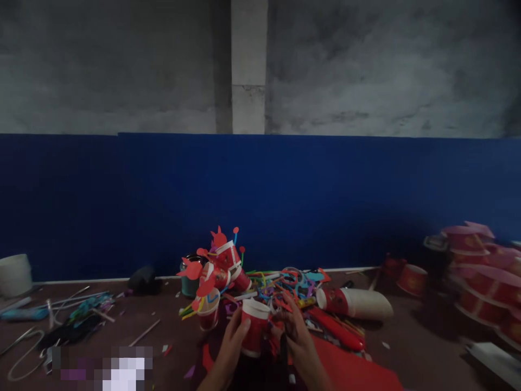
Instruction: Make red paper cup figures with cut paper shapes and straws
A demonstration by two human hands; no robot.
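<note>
My left hand [233, 338] is wrapped round a red paper cup [254, 331] with a white rim, held upright at the table's front middle. Just right of the cup is my right hand [299, 332], its fingers bent and partly raised near the cup's side. A dark, narrow object [284, 350] shows under those fingers; its kind I cannot make out. Left of my hands stands a decorated paper cup [209, 312]. Behind it, more red cups [228, 255] with paper cut-outs and coloured stalks are heaped together.
Coloured strips [293, 279] lie piled behind my hands. A stack of nested cups [362, 303] lies on its side to the right, near a red sheet [354, 366]. Red paper drums [484, 271] stand far right. Tools and scraps [81, 320] cover the left. A blue wall panel [260, 201] rises behind.
</note>
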